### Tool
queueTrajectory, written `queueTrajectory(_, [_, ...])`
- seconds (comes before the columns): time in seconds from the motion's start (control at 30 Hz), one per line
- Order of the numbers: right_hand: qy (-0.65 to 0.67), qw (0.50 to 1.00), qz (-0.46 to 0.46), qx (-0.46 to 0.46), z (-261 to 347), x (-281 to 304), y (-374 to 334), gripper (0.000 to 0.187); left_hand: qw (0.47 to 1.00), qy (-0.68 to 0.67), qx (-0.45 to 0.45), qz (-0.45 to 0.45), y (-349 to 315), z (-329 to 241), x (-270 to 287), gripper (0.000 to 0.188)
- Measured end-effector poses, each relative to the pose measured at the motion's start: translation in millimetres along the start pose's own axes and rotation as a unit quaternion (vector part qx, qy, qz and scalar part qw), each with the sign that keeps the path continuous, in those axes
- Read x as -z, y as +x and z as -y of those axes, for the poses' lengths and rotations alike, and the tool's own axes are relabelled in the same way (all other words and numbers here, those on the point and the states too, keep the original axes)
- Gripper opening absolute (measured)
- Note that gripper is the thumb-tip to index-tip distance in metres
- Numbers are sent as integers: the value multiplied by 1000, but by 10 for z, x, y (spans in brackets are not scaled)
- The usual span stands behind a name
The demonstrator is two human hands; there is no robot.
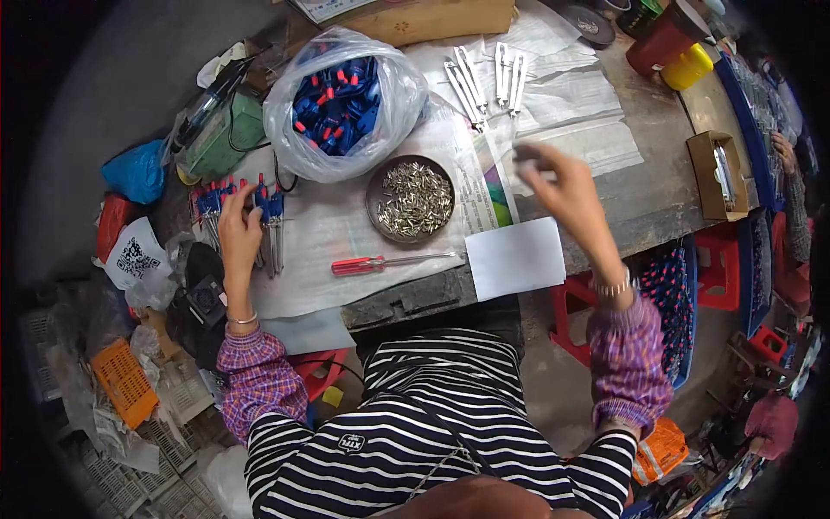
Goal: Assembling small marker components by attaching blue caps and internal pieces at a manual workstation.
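Observation:
My left hand (pixel 239 232) is over a row of blue-and-red-handled tools with metal shafts (pixel 275 227) at the table's left side. Its fingers are apart and reach among the handles; I see nothing gripped in them. To the right, my right hand (pixel 566 192) hangs above the table with thumb and fingers apart and nothing visible between them, the fingertips slightly blurred. A white sheet of paper (pixel 516 258) lies just below it. Between my hands stands a round bowl (pixel 371 201) full of small metal pins. A red-handled screwdriver (pixel 359 265) lies in front of the bowl.
Behind the bowl, a clear plastic bag (pixel 402 86) holds many blue-and-red handles. Several white-and-metal strips (pixel 467 82) lie at the back. A red cup (pixel 666 39), a yellow container (pixel 689 67) and a cardboard box (pixel 705 186) stand on the right. A green case (pixel 226 138) sits far left.

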State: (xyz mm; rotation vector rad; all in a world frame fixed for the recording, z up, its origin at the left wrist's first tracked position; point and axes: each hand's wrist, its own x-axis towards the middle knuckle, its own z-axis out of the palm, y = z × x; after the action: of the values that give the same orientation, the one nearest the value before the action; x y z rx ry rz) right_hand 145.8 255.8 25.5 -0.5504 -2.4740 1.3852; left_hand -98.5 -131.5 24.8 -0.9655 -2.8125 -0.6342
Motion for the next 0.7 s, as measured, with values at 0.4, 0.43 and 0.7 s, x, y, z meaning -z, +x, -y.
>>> queueTrajectory(0.4, [-342,924,-108,131,-275,-780,1389,17,971,-205,34,118,-651,-699,15,20])
queueTrajectory(0.43, [-366,915,-102,137,-288,-775,1392,13,968,-207,29,140,-683,-752,-24,19])
queueTrajectory(0.7, [-386,894,-116,195,-205,-760,1360,4,954,-256,-56,144,-855,-864,-273,20])
